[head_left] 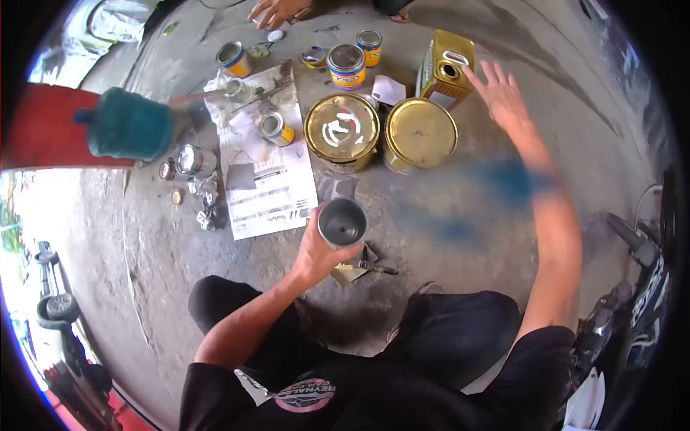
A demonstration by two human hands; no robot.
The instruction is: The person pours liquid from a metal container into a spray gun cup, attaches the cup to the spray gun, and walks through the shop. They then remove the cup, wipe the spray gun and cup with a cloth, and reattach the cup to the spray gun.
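Note:
I squat on a concrete floor. My left hand [316, 253] grips a small open grey tin [343, 223] with grey paint inside, held above the floor in front of my knees. My right hand [502, 92] is stretched out with fingers spread, close to a square gold canister [445, 66] with a round spout; whether it touches the canister I cannot tell. Two big round gold cans [342, 129] [420, 134] with lids on stand side by side between the hands.
Small paint tins [346, 66] [235, 59] [276, 127] and lids lie on newspaper [269, 190]. A teal water jug [129, 126] lies at left. Another person's hand [273, 11] shows at the top edge. A scraper [370, 264] lies near my knee. A motorbike [632, 287] stands at right.

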